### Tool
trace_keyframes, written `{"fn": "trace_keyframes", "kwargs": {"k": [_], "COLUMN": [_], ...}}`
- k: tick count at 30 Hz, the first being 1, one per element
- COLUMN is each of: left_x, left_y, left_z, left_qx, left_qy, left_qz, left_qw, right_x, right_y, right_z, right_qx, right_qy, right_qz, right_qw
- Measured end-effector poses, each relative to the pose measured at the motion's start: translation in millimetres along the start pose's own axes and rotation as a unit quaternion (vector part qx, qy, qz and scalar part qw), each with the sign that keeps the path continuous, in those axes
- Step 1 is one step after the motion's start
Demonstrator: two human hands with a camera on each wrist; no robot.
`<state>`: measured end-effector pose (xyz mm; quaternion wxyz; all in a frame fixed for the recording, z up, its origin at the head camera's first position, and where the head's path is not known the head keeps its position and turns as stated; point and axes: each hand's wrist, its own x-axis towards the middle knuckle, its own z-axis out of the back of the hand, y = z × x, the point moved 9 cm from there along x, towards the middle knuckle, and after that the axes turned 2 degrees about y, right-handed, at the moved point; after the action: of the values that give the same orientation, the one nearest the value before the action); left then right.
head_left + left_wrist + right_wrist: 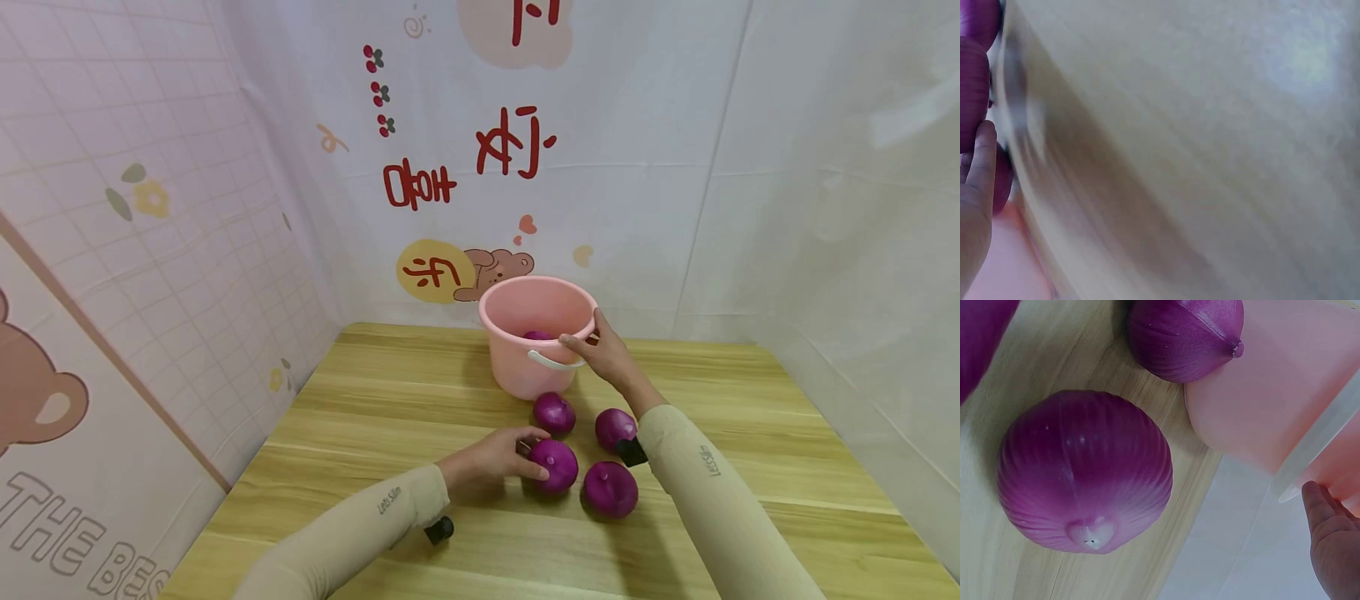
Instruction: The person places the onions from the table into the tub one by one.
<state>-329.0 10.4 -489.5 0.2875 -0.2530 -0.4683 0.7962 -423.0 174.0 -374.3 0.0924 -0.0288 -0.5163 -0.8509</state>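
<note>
My left hand (497, 456) holds a purple onion (557, 468) from its left side, thumb at the near side and fingers at the far side. In the left wrist view a finger lies along this onion (972, 94). The rim of a pink bucket (517, 367) is gripped by my right hand (613, 360), thumb and fingers at its right side near the white handle (551, 361). Part of another onion (537, 335) shows inside the bucket. One onion (554, 414) stands right before the bucket.
To the right of the held onion lie two more onions, one nearer (611, 490) and one farther (615, 429), the latter partly behind the right wrist's black camera (632, 452). A printed white cloth (637, 225) hangs behind the wooden table (390, 400).
</note>
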Motion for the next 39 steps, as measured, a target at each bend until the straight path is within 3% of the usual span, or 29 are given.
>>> {"fn": "trace_keyframes", "kwargs": {"k": [4,15,22,34,39], "left_x": [-0.5,-0.8,-3.6,-8.4,-9.4], "left_y": [-5.1,-21.6,-31.3,-45.2,-54.5], "left_z": [9.8,38.8,54.8,80.7,91.0], "left_qx": [0.002,-0.056,-0.043,-0.04,-0.032], "left_qy": [-0.011,-0.043,-0.06,-0.081,-0.085], "left_qz": [-0.006,-0.04,-0.055,-0.041,-0.055], "left_qw": [0.9999,0.9967,0.9958,0.9951,0.9944], "right_x": [0.2,1.7,0.7,1.8,1.3], "right_y": [0,2,4,3,4], "right_z": [0,-1,0,-1,-1], "right_qx": [-0.001,-0.001,0.002,-0.007,-0.005], "right_qy": [-0.001,0.0,0.001,0.007,0.006], "right_qz": [0.007,0.018,0.018,0.019,0.02], "right_qw": [1.0,0.9998,0.9998,0.9998,0.9998]}}
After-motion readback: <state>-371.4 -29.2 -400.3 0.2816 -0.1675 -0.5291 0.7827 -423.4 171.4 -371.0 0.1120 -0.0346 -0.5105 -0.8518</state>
